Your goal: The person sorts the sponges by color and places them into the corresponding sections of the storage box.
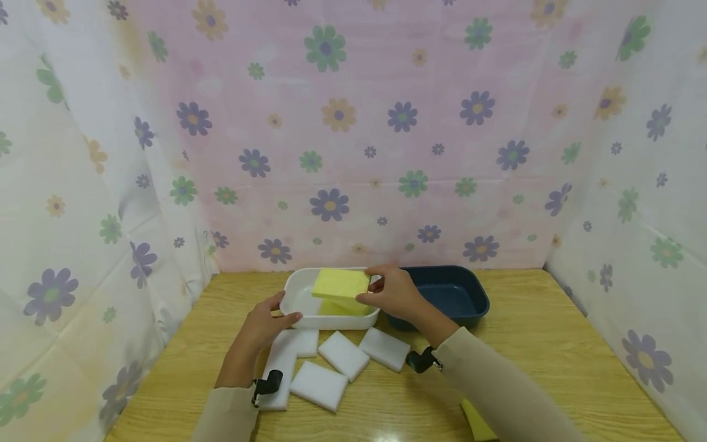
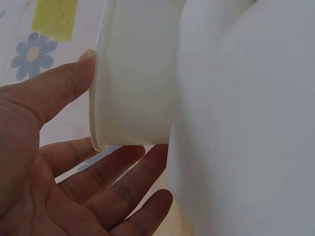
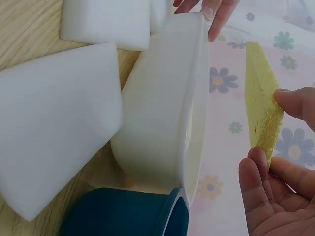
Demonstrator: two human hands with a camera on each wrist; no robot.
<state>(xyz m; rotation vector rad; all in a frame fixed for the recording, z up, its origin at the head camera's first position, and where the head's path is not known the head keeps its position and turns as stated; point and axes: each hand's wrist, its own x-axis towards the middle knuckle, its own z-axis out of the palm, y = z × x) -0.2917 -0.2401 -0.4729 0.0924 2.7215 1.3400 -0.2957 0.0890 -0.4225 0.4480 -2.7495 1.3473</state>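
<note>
Yellow sponge (image 1: 341, 282), one pinched in right hand (image 1: 395, 294), left hand (image 1: 262, 323) spread-fingered, gripping one white tray (image 1: 331, 323), one blue tray (image 1: 450, 298) beside

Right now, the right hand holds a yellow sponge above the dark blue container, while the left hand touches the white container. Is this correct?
Not quite. The head view shows the right hand holding the yellow sponge above the white container, not above the dark blue container. The left hand does touch the white container.
</note>
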